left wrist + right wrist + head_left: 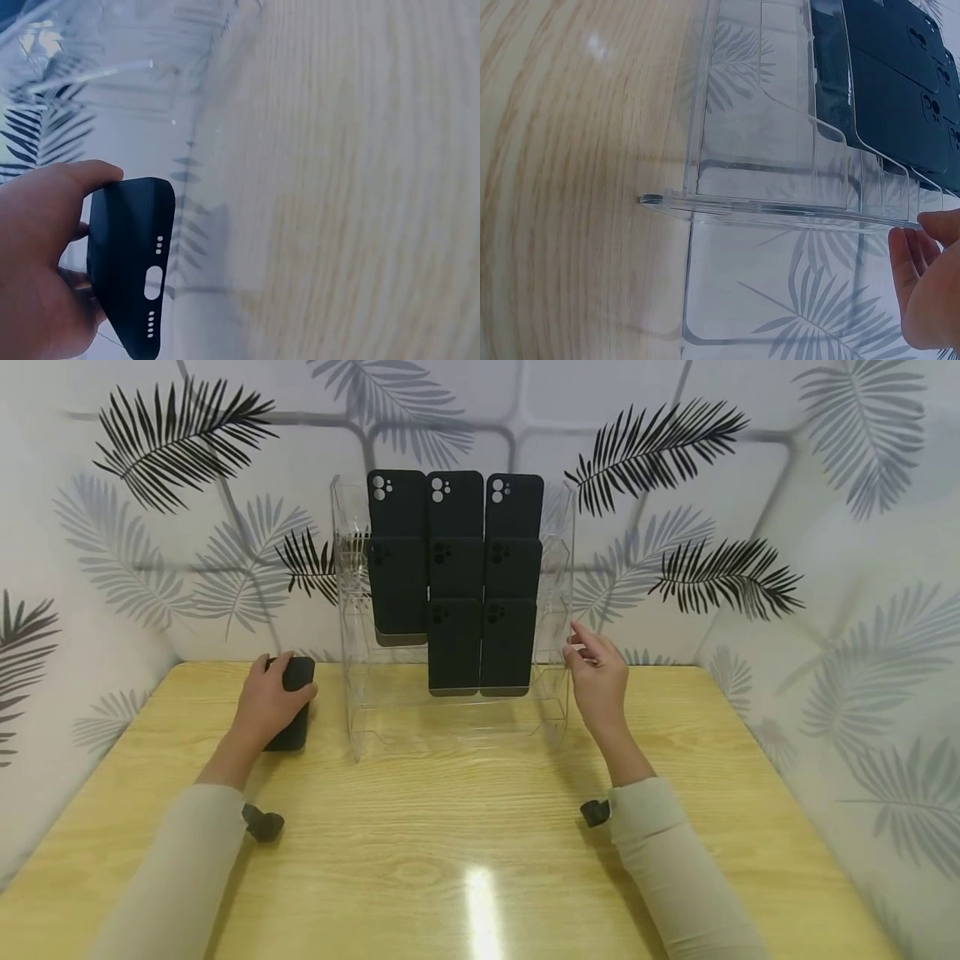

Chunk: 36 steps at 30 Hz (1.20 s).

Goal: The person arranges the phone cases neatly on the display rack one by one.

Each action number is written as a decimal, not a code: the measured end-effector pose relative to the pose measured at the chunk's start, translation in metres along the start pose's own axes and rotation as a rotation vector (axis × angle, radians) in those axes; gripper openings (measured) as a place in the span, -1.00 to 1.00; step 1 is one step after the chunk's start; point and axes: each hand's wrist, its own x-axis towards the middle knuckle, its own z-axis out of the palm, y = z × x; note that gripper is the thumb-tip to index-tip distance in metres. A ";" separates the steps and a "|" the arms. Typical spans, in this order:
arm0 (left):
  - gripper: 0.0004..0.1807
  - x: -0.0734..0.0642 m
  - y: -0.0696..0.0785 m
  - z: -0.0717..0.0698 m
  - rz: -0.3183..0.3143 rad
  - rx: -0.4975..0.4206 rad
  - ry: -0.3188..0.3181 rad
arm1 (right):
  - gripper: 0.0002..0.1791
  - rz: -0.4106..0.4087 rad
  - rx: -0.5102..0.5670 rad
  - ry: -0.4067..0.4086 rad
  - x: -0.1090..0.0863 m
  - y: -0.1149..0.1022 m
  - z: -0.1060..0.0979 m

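Note:
My left hand [264, 700] grips a black phone case [294, 735] at the left of the table, thumb on one side and fingers on the other. In the left wrist view, the bottom edge of that phone case [124, 247] shows a port cutout and small round holes. A clear acrylic tiered stand [351, 693] stands upright at the back middle. Black phone cases [454, 647] lean on it in 3 columns: two in the left column, three in each of the others. My right hand [602, 683] pinches the edge of the stand's right side panel [780, 210] between thumb and fingers.
A patterned wall [660, 468] with leaf prints rises right behind the stand and along both sides. The wooden table [405, 827] spreads in front, with a bright light reflection near its front. Small black devices [262, 822] sit at both sleeve cuffs.

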 end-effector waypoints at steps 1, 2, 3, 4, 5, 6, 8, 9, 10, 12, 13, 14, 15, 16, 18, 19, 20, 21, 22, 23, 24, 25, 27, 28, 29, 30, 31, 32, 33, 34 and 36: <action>-0.12 -0.003 0.003 -0.001 0.007 -0.005 0.012 | -0.60 0.002 0.005 0.000 0.000 0.000 0.000; -0.12 -0.005 0.006 -0.003 0.015 -0.011 0.025 | -0.60 0.001 0.009 0.001 0.000 0.000 0.000; -0.11 -0.008 0.009 -0.004 0.024 -0.016 0.036 | -0.60 0.001 0.011 0.001 0.000 0.000 0.000; -0.11 -0.011 0.012 -0.005 0.032 -0.021 0.047 | -0.60 -0.002 0.011 0.002 0.000 0.000 0.000; -0.11 -0.014 0.014 -0.007 0.040 -0.025 0.056 | -0.60 -0.004 0.012 0.002 0.000 0.000 0.000; -0.11 -0.017 0.017 -0.008 0.046 -0.025 0.065 | -0.60 -0.007 0.011 0.002 0.000 0.000 0.000; -0.11 -0.021 0.022 -0.010 0.055 -0.025 0.079 | -0.61 -0.011 0.004 0.000 0.000 0.000 0.000; -0.11 -0.024 0.024 -0.011 0.055 -0.026 0.086 | -0.61 -0.011 -0.002 -0.002 0.000 0.000 0.000; -0.11 -0.026 0.027 -0.012 0.055 -0.029 0.095 | -0.61 -0.014 -0.005 -0.005 0.000 0.001 0.000; -0.11 -0.030 0.032 -0.015 0.055 -0.046 0.116 | -0.61 -0.011 -0.005 -0.009 0.000 0.001 0.000; -0.11 -0.033 0.034 -0.017 0.053 -0.057 0.127 | -0.61 -0.011 -0.001 -0.010 0.000 0.001 0.000; -0.11 -0.035 0.037 -0.019 0.051 -0.068 0.139 | -0.61 -0.010 -0.002 -0.011 0.000 0.001 0.000; -0.12 -0.037 0.039 -0.021 0.052 -0.080 0.151 | -0.61 -0.011 -0.002 -0.011 0.000 0.001 0.000; -0.12 -0.039 0.042 -0.022 0.054 -0.094 0.163 | -0.61 -0.012 -0.001 -0.012 0.001 0.001 0.000; -0.12 -0.043 0.048 -0.026 0.056 -0.121 0.185 | -0.61 -0.011 -0.006 -0.012 0.001 0.002 0.000; -0.12 -0.044 0.052 -0.027 0.060 -0.135 0.200 | -0.61 -0.012 -0.009 -0.011 0.001 0.002 -0.001; -0.13 -0.046 0.056 -0.028 0.064 -0.149 0.217 | -0.61 -0.012 -0.013 -0.011 0.001 0.001 -0.001; -0.13 -0.048 0.060 -0.029 0.071 -0.163 0.235 | -0.62 -0.012 -0.014 -0.010 0.001 0.001 -0.001; -0.13 -0.049 0.064 -0.030 0.078 -0.179 0.255 | -0.62 -0.013 -0.016 -0.009 0.001 0.001 -0.001; -0.14 -0.050 0.068 -0.031 0.088 -0.190 0.280 | -0.62 -0.012 -0.019 -0.008 0.001 0.001 -0.001; -0.14 -0.052 0.073 -0.031 0.100 -0.203 0.304 | -0.62 -0.013 -0.018 -0.008 0.001 0.001 -0.001; -0.14 -0.053 0.078 -0.032 0.114 -0.217 0.330 | -0.62 -0.012 -0.016 -0.008 0.001 0.000 -0.001; -0.15 -0.055 0.087 -0.032 0.148 -0.241 0.380 | -0.61 -0.008 -0.010 -0.007 0.001 0.001 0.000; -0.16 -0.056 0.092 -0.032 0.165 -0.251 0.403 | -0.61 -0.006 -0.007 -0.007 0.001 0.002 0.000; -0.17 -0.056 0.097 -0.032 0.182 -0.257 0.426 | -0.60 -0.003 -0.006 -0.008 0.001 0.003 0.000; -0.17 -0.057 0.102 -0.032 0.201 -0.266 0.445 | -0.60 -0.002 -0.003 -0.007 0.002 0.007 0.001; -0.18 -0.057 0.107 -0.032 0.219 -0.278 0.464 | -0.60 -0.003 0.000 -0.006 0.003 0.012 0.001; -0.19 -0.056 0.111 -0.031 0.234 -0.284 0.480 | -0.60 -0.004 -0.003 -0.003 0.005 0.017 0.002; -0.19 -0.055 0.116 -0.031 0.250 -0.288 0.493 | -0.60 -0.004 -0.005 0.000 0.006 0.022 0.003; -0.19 -0.054 0.120 -0.029 0.262 -0.293 0.504 | -0.60 -0.005 -0.007 0.003 0.007 0.027 0.003; -0.20 -0.050 0.128 -0.026 0.289 -0.308 0.528 | -0.60 -0.009 -0.012 0.009 0.010 0.038 0.003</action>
